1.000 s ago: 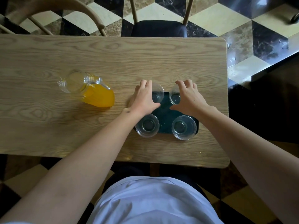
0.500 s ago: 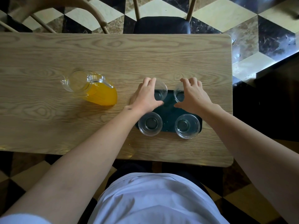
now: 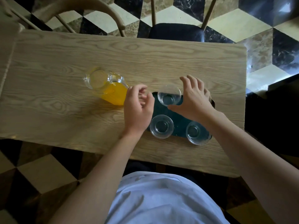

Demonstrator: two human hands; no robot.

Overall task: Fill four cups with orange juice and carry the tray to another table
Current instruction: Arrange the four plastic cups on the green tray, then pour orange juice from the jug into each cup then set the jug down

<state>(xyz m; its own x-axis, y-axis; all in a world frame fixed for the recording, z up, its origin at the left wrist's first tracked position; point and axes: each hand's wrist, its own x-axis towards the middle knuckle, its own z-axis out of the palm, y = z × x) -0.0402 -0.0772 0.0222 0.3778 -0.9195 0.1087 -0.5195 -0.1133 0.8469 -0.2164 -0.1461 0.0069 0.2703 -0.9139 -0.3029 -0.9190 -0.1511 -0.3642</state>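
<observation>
Three clear empty cups show on a dark tray [image 3: 179, 122] on the wooden table [image 3: 64, 62]: one at the far left [image 3: 169, 95], two near me [image 3: 161, 126] [image 3: 196, 132]. A fourth cup's edge [image 3: 212, 101] peeks out from under my right hand [image 3: 194, 99], which hovers there with fingers spread and holds nothing that I can see. A glass pitcher [image 3: 111, 92], part full of orange juice, stands left of the tray. My left hand [image 3: 137, 109] is between tray and pitcher, fingers loosely curled and holding nothing, close to the pitcher's handle side.
Two chairs stand at the table's far edge, a wooden one [image 3: 90, 8] at the left and a dark-seated one [image 3: 176, 32] in the middle. The table's right edge [image 3: 245, 94] is close to the tray. Checkered floor lies all around.
My left hand has come off the far left cup and moved left toward the pitcher. My right hand has lifted and spread its fingers over the far right cup.
</observation>
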